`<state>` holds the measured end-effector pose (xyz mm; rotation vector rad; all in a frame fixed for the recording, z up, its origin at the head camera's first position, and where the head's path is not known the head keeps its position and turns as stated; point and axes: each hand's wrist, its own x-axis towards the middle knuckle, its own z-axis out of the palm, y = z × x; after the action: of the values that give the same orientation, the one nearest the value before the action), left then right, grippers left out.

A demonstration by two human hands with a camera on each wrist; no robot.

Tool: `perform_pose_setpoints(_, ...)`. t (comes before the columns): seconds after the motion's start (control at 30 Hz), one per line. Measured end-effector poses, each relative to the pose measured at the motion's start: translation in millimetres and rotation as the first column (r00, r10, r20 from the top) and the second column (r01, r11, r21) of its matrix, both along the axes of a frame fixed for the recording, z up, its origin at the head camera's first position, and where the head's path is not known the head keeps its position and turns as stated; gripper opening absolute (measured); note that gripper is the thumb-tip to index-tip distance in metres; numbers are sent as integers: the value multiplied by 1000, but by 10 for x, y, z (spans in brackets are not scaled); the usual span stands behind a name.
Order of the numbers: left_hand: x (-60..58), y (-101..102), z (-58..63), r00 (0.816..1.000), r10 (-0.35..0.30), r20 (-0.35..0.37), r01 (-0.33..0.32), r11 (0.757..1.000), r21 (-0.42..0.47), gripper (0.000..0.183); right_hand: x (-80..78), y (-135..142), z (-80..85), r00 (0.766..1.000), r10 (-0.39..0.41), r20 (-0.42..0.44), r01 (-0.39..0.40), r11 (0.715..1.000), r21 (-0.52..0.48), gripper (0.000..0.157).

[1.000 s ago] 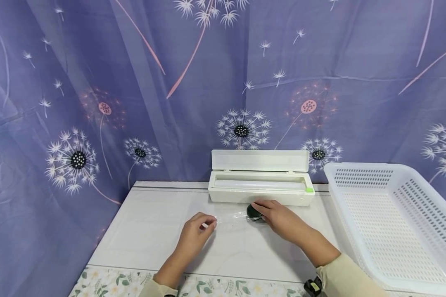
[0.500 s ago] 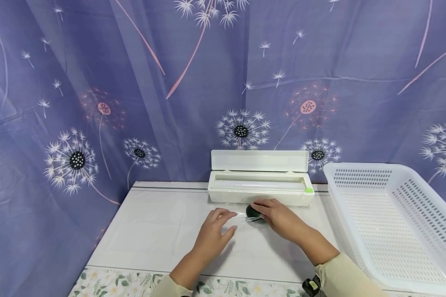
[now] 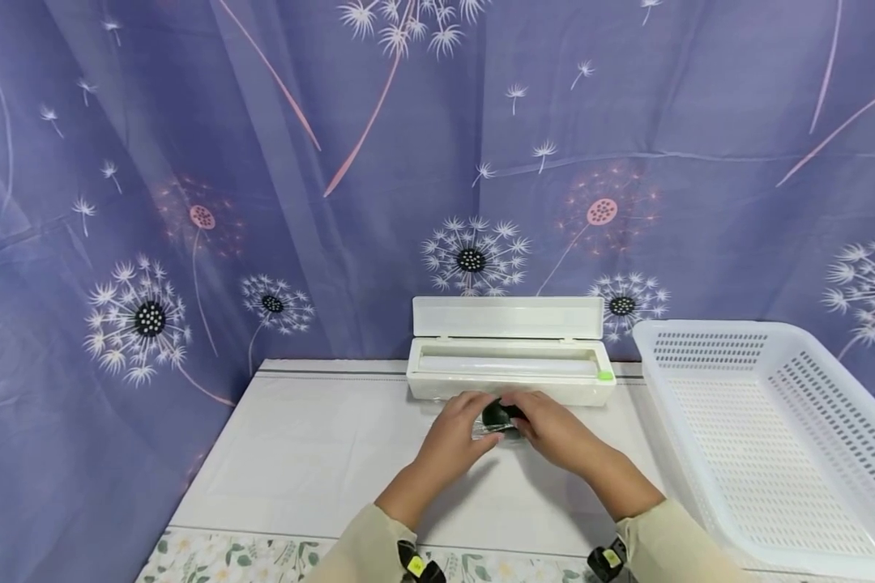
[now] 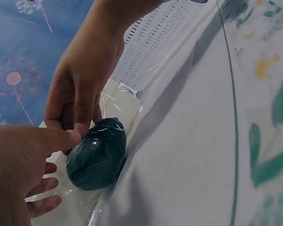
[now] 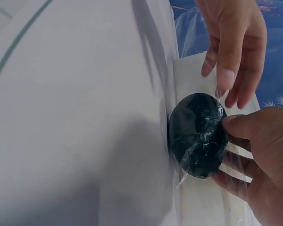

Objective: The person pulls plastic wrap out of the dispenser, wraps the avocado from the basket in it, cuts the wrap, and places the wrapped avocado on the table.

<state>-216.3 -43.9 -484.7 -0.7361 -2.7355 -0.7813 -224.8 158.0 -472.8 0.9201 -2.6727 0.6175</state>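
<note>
Two hands (image 3: 448, 441) (image 3: 560, 436), one dark green object (image 5: 197, 134), one lidded white box (image 3: 506, 385), one white roll (image 3: 510, 366), one perforated basket (image 3: 766, 453), one counter (image 3: 313, 453).

Object (image 3: 495, 416) before box (image 3: 481, 385), left of basket (image 3: 773, 453)

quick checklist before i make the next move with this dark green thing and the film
1. Right hand gripping the dark green item: ok.
2. Left hand close by: ok, thumb and fingers apart.
3. Clear film lying smooth: not ok, creased.
4. Film sealed underneath: cannot tell, hidden.
5. Lid of the white box closed: not ok, it stands open.
6. Plastic basket upright: ok, right of the box.
</note>
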Motion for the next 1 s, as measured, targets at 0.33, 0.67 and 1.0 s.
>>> perform_pose_setpoints(0.33, -103, 86, -147, 998, 23, -63, -16, 994, 112, 43, 7, 15, 6, 998, -5, 55, 8, 999, -42, 28)
perform_pose_setpoints(0.67, -133, 96, -155, 999, 15, -42, -6, 982, 190, 37, 8, 65, 35, 993, 8, 119, -5, 1000, -20, 46)
perform_pose_setpoints(1.0, -152, 131, -167, 1000, -2, 6, 1, 992, 127, 49, -28, 110, 14, 998, 9, 67, -3, 996, -91, 37)
